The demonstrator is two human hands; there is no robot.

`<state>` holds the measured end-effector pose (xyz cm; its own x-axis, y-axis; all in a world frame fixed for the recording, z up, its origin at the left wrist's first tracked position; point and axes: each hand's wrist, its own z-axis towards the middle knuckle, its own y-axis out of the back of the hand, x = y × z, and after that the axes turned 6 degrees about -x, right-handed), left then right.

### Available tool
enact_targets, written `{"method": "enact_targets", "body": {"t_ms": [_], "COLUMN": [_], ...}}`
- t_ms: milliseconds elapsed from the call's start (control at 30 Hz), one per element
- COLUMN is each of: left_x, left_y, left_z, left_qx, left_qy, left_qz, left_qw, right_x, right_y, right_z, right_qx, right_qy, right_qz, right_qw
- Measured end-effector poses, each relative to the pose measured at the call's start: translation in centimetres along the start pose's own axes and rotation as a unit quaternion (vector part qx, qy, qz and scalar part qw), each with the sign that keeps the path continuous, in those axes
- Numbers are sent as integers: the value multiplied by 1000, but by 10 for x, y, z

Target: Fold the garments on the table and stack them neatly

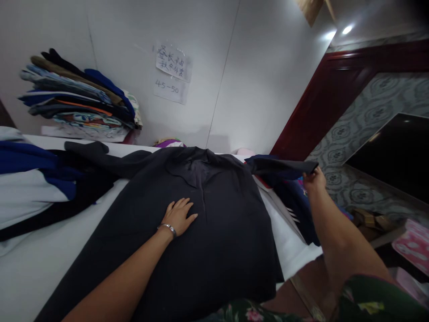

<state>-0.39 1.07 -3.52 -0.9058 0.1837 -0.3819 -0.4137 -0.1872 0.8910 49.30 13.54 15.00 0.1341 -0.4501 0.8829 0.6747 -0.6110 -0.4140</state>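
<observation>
A dark coat [228, 232] lies spread over the white table, its collar at the far edge and its body reaching down toward me. My left hand [177, 217], with a silver bracelet at the wrist, rests flat on the coat's front, fingers stretched out. Out to the right, my right hand [314, 179] pinches the cuff end of one coat sleeve [278, 166] and holds it stretched sideways. The other sleeve [124, 163] extends to the left across the table, slightly bent.
Folded clothes [83, 98] are stacked at the back left. Loose blue, white and black garments [30, 179] lie on the left. Navy clothing [295, 205] sits under the raised sleeve. Handwritten paper signs [172, 62] hang on the wall, and a dark screen [395, 152] is at right.
</observation>
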Motion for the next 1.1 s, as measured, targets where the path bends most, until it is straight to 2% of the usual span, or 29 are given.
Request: {"method": "enact_targets", "body": {"t_ms": [67, 133, 233, 300, 367, 400, 467, 533, 633, 733, 933, 1033, 1100], "left_x": [0, -1, -3, -4, -5, -6, -7, -7, -7, -6, -6, -6, -6], "left_y": [0, 1, 3, 4, 5, 5, 5, 6, 6, 7, 6, 5, 4], "left_z": [0, -1, -1, -2, -3, -3, -4, -5, -5, -6, -7, -8, -8], "left_qx": [0, 0, -2, 0, 3, 4, 3, 5, 10, 11, 12, 6, 3], "left_qy": [2, 2, -3, 0, 5, 6, 6, 6, 11, 12, 17, 18, 19], "left_qz": [-4, -6, -7, -7, -7, -7, -10, -12, -15, -16, -16, -17, -19], "left_qw": [1000, 1000, 1000, 1000, 1000, 1000, 1000, 1000, 1000, 1000, 1000, 1000, 1000], "right_x": [-8, -27, -61, -82, -98, -104, -116, -127, -145, -167, -211, -225, -230], "right_y": [4, 9, 17, 19, 14, 9, -11, -40, -90, -134, -192, -220, -240], "right_z": [-1, -18, -61, -94, -128, -144, -173, -194, -213, -219, -222, -223, -223], "right_qx": [-25, -36, -26, 44, 186, 253, 348, 388, 371, 350, 375, 399, 412], "right_qy": [-36, -57, -30, -6, 2, -18, -75, -136, -224, -257, -259, -212, -153], "right_qz": [-54, -122, -167, -205, -250, -255, -250, -241, -232, -243, -318, -371, -401], "right_qw": [998, 990, 985, 978, 950, 933, 901, 879, 871, 867, 831, 811, 804]}}
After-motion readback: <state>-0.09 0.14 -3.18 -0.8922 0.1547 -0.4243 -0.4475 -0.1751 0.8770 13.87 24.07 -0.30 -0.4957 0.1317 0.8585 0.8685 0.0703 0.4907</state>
